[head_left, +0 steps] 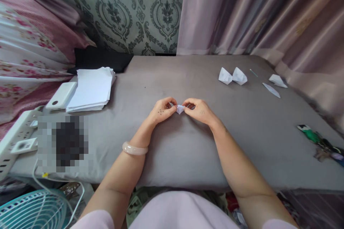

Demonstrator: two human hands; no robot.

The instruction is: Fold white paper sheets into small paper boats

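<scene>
A small folded piece of white paper [180, 109] is pinched between my two hands just above the grey cloth. My left hand [162, 110] grips its left side with thumb and fingers. On the opposite side my right hand [198, 110] pinches it in the same way. The fingertips hide part of its edges, so its exact fold cannot be made out. Beyond my right hand stand two folded white paper shapes, one on the left [225, 76] and one on the right [239, 76], side by side.
A stack of white paper [91, 87] lies at the left, beside a white box [61, 96] and a power strip [18, 137]. Further right are a folded paper piece [278, 80], a flat paper strip [271, 90], a thin stick [253, 73] and dark-and-green items [311, 136]. A fan [33, 209] stands below.
</scene>
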